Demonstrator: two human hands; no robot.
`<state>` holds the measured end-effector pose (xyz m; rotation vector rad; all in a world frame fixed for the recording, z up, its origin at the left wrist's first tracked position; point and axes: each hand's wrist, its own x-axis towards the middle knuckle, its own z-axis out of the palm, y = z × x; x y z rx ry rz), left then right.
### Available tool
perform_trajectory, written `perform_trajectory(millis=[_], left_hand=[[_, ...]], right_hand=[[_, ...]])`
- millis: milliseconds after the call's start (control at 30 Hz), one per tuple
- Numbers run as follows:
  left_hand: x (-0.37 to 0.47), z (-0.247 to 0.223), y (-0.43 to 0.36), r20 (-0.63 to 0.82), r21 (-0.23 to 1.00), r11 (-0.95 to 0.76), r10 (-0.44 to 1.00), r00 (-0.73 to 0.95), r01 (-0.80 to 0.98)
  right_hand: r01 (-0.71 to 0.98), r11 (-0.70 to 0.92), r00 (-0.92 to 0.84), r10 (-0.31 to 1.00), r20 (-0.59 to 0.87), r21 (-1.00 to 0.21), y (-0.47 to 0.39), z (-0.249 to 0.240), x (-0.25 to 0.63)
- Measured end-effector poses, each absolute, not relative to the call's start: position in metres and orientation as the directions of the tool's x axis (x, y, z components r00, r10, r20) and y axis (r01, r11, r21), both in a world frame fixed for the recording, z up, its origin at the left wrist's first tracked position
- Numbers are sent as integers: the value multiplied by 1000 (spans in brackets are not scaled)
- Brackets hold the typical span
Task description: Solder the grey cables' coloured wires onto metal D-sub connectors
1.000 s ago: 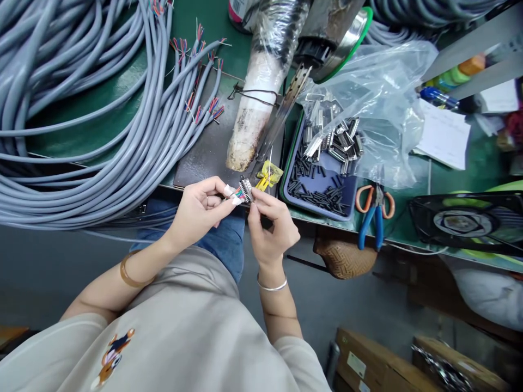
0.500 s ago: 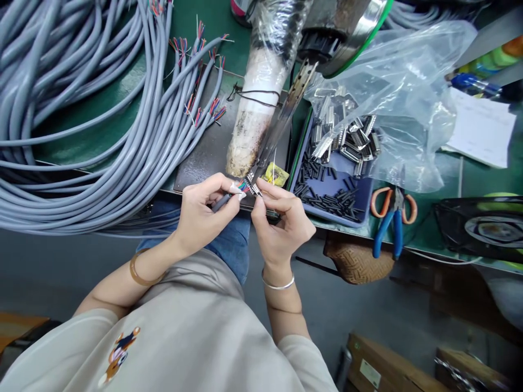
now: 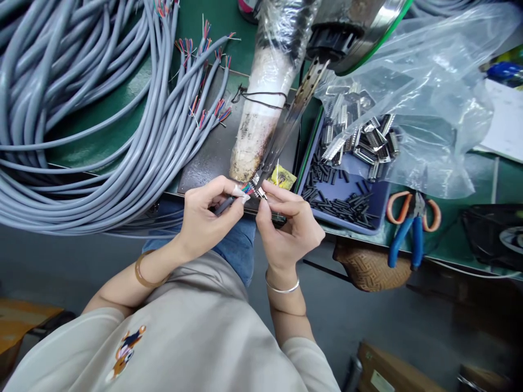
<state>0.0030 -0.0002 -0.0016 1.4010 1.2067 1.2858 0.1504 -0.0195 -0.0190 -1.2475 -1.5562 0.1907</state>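
Between thumb and forefinger my left hand pinches the end of a grey cable, its coloured wires fanned out past white-covered fingertips. My right hand grips a small metal connector by its edge, and the wire ends meet the connector's row of pins. Right above the connector is the tip of a soldering iron, slanting down from a fixed mount. Whether the tip touches a pin is too small to tell.
A bundle of grey cables covers the left of the bench. To the right stands a blue tray with connectors and black tubes, partly under a plastic bag. Pliers lie at the bench edge. A wrapped white tube hangs over the middle.
The view has shifted slightly, so the bench items sit a little farther right. Both hands keep their hold on cable and connector at the iron's tip.
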Motion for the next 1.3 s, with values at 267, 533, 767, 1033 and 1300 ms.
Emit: perform_trajectory(millis=[267, 533, 767, 1033, 1300], left_hand=[[1, 2, 1, 124, 988, -125, 992, 17, 87], [-5, -3, -2, 165, 979, -172, 984, 72, 111], [-10, 2, 1, 361, 874, -399, 916, 178, 278], [-10, 1, 1, 283, 916, -314, 947, 152, 251], [-7, 5, 3, 389, 860, -416, 909, 149, 294]], right_hand=[[615, 437, 106, 779, 618, -656, -22, -13, 150], [598, 430, 90, 802, 590, -676, -25, -13, 152], [613, 426, 74, 808, 585, -666, -22, -8, 153], [560, 372, 117, 849, 515, -740, -21, -10, 153], [562, 398, 106, 834, 541, -725, -18, -8, 153]])
